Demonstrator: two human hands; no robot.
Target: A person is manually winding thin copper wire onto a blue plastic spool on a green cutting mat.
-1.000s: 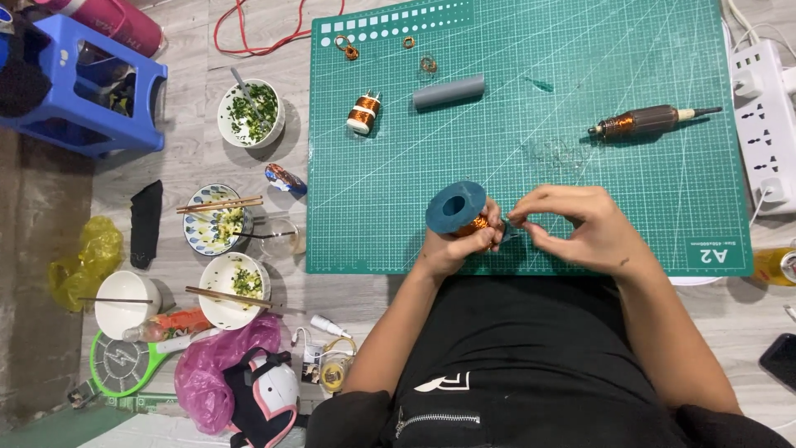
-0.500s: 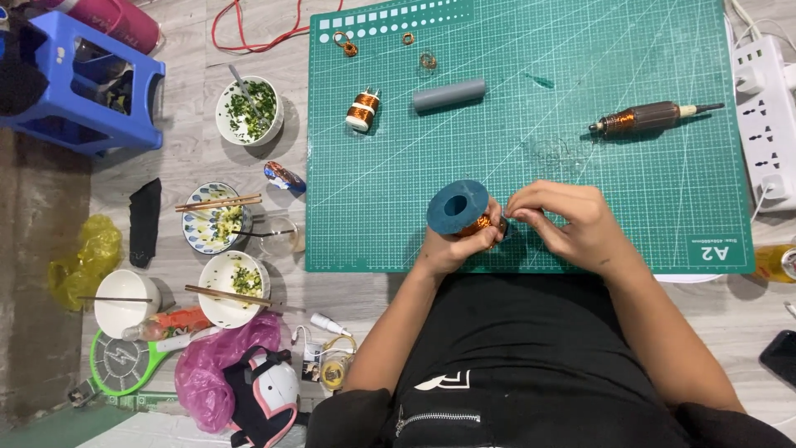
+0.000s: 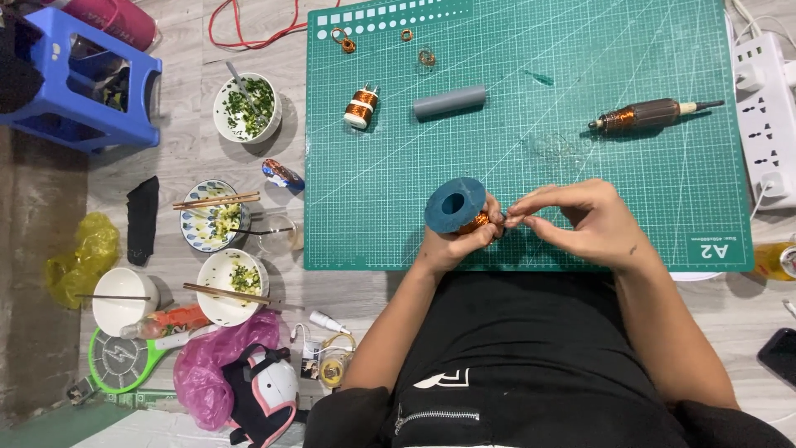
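**Blue spool of copper wire held in both hands over the cutting mat**

Blue spool [image 3: 454, 204] sits in our left hand [image 3: 456, 245], which is clasped around the copper winding [image 3: 476, 223] just below the blue flange, so the flange's round end with its centre hole faces up toward us. Our right hand [image 3: 580, 222] meets it from the right: thumb and forefinger are pinched together at the spool's edge, touching the left hand's fingertips. What they pinch is too fine to make out, so we cannot tell whether it is a wire end.

Both hands hover over the near edge of the green cutting mat [image 3: 531, 124]. Beyond the left hand, farther up the mat, a small copper coil on a white bobbin [image 3: 361, 106] stands, and just right of it lies a grey tube [image 3: 448, 101]. Beyond these, at the mat's far edge, three small copper wire loops [image 3: 342, 39] are scattered. Beyond the right hand, well apart from it, a motor armature with copper windings and a shaft [image 3: 648, 115] lies on its side, and a white power strip [image 3: 767, 91] runs along the mat's right side.

Left of the left hand, off the mat on the floor, we see a bowl of chopped greens with a spoon [image 3: 246, 107], a patterned bowl crossed by chopsticks [image 3: 211, 217], another white bowl with chopsticks [image 3: 232, 286], and a plain white bowl [image 3: 124, 300]. Farther out are a blue plastic stool [image 3: 79, 87], a yellow bag [image 3: 81, 257], a pink bag [image 3: 211, 365] and a green electric swatter [image 3: 124, 361].
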